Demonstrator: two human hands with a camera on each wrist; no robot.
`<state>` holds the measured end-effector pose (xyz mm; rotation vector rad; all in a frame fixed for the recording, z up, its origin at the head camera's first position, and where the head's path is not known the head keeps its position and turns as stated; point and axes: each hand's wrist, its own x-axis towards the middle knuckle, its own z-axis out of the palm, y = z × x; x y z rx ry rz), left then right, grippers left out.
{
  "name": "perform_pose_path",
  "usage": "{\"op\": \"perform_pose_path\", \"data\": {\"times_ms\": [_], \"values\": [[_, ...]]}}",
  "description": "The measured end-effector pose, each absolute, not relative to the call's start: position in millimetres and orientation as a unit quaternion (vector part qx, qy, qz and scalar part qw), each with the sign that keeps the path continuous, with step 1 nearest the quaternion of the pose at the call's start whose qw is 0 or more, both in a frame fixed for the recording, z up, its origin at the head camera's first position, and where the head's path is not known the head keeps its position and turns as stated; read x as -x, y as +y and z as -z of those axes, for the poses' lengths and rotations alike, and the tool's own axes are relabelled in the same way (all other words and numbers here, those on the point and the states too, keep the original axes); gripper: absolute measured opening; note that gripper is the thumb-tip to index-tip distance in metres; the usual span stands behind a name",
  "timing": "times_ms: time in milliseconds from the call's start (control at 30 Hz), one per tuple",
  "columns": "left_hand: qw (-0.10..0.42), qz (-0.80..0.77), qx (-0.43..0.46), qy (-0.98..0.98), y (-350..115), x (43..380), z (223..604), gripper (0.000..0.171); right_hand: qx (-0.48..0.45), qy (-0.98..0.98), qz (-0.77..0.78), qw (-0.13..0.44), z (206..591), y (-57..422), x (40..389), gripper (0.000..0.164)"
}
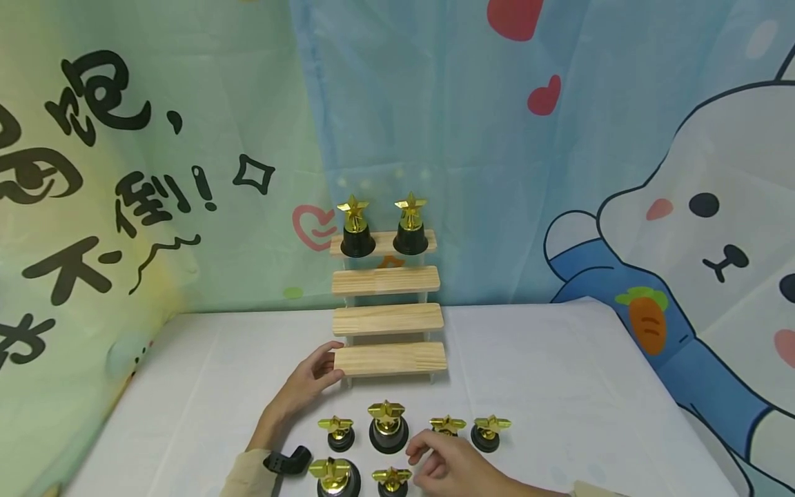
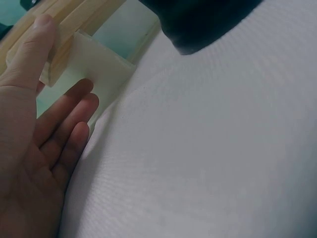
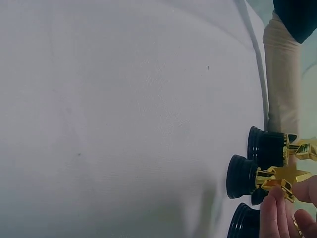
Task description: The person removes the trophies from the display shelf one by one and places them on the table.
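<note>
In the head view my left hand (image 1: pixel 310 376) grips the left end of the lowest step of a tiered wooden display stand (image 1: pixel 390 359). The left wrist view shows the thumb lying on the board's edge (image 2: pixel 64 54), with the other fingers spread below it beside the pale support (image 2: pixel 101 64). My right hand (image 1: pixel 456 464) hovers with loosely bent fingers beside a small gold star trophy (image 1: pixel 393 481) on a black base. From the right wrist, its fingers partly overlap a trophy's star (image 3: pixel 287 174); contact is unclear. Another small trophy (image 1: pixel 447 424) stands just behind this hand, partly hidden.
Two star trophies (image 1: pixel 355 231) (image 1: pixel 410 228) stand on the stand's top step. More trophies stand on the white cloth: large ones (image 1: pixel 388 431) (image 1: pixel 335 478) and small ones (image 1: pixel 339 435) (image 1: pixel 487 435). A printed curtain (image 1: pixel 435 124) hangs behind the table.
</note>
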<state>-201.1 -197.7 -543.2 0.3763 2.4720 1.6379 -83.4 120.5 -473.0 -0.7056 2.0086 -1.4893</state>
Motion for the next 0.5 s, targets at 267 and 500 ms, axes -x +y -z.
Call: {"op": "perform_pose_path", "data": {"times_ms": [267,500], "values": [[0.079,-0.544,-0.125,0.826,-198.1,202.3,543.1,0.057,0.251,0.736,0.552,0.303,465.5,130.6,79.8,0.027],[0.072,-0.545,-0.128,0.826,-199.3,201.8,543.6,0.057,0.31,0.754,0.529,0.238,439.0,142.4,91.5,0.019]]}}
